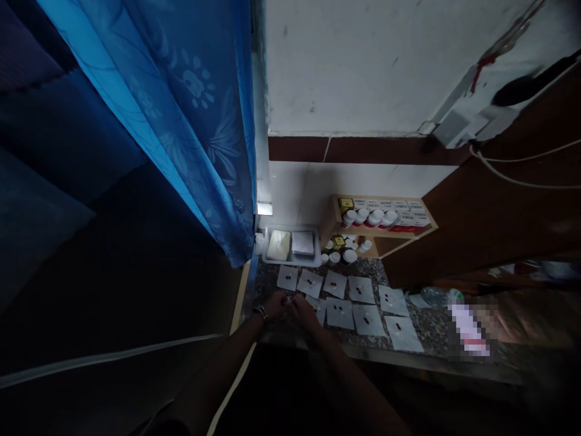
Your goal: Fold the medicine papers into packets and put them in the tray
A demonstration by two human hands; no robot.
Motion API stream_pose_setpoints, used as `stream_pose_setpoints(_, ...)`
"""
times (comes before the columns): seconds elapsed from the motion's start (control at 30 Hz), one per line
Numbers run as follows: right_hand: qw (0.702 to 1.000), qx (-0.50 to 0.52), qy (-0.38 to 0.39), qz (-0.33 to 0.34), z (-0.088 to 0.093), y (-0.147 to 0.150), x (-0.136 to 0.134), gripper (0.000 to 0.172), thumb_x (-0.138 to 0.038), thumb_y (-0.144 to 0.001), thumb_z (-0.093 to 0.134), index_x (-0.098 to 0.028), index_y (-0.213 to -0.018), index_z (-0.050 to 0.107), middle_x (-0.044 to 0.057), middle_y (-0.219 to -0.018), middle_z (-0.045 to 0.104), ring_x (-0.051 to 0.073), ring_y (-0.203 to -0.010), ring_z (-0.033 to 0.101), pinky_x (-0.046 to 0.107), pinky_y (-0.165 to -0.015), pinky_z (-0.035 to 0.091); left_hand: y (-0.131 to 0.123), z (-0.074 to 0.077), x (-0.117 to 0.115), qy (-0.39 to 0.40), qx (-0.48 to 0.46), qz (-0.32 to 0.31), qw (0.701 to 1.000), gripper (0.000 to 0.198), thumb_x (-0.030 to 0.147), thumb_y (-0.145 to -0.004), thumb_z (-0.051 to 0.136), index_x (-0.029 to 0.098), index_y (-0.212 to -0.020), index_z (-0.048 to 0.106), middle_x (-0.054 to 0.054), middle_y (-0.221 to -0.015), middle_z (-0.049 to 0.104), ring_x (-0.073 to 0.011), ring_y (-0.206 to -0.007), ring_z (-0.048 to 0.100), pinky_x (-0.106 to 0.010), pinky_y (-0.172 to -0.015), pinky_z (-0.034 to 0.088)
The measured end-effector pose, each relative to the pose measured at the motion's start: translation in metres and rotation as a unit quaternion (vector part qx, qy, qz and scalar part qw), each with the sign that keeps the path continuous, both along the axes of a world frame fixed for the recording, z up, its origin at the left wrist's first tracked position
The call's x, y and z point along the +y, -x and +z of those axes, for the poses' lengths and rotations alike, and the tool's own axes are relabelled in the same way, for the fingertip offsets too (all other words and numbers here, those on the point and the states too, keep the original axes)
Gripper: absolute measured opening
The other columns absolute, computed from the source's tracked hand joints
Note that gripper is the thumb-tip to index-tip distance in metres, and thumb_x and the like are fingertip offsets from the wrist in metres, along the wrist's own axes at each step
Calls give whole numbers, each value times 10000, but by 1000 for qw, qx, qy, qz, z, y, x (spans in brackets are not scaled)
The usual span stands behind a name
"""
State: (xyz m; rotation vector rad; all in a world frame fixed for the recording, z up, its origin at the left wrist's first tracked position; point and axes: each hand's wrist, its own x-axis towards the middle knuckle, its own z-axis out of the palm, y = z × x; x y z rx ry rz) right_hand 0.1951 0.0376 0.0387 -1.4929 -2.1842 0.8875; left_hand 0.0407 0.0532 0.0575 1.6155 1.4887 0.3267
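Observation:
Several white paper squares [335,284] lie in two rows on a speckled stone counter [426,324], each with small dark pills on it. My left hand [275,304], with a watch on its wrist, and my right hand [303,310] meet at the counter's near left end. Their fingers are pressed together around a paper there. What exactly they pinch is too small and dark to make out.
A white tray [290,259] holding two packets sits at the back left. A wooden rack [384,229] with white-capped bottles and boxes stands behind the papers. A blue curtain [181,109] hangs at left. A clear bottle [433,296] lies at right.

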Motion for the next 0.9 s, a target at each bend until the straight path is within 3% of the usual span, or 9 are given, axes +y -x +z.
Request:
stream_pose_setpoints(0.17,999,-10,-23,-44,6,3,-6,100,-229,-851,455,-210,-842,553,24,-805,605,147,-698,557,228,-599,385,-2,-3,0,21,-23,32,999,163,178,-664,587,122,-517,543,54,-517,463,-90,-547,391,-199,-526,299)
stream_pose_setpoints(0.4,995,12,-90,49,15,-8,-6,211,-210,-847,473,-224,-987,630,66,-1064,660,180,-955,602,266,-776,446,1,-10,2,70,-73,64,993,143,231,-614,630,108,-548,597,47,-512,515,-95,-549,442,-195,-523,341)
stream_pose_setpoints(0.67,998,11,-28,46,6,-15,1,177,-237,-839,492,-228,-889,661,39,-1025,668,155,-915,615,245,-761,462,4,-13,5,112,-120,109,980,158,254,-558,685,111,-579,623,16,-562,580,-115,-562,503,-211,-536,391)
stream_pose_setpoints(0.8,999,9,-6,49,10,-15,5,176,-231,-857,474,-220,-878,648,49,-1028,650,161,-907,606,248,-760,450,2,-11,5,57,-138,103,983,182,223,-544,715,104,-650,628,16,-611,587,-108,-593,499,-203,-561,396)
stream_pose_setpoints(0.9,998,-11,3,57,15,-14,7,176,-218,-861,470,-222,-913,638,57,-1071,636,177,-933,598,256,-761,443,1,-7,4,-3,-139,59,988,224,184,-589,695,117,-799,653,6,-705,621,-112,-646,517,-201,-603,406)
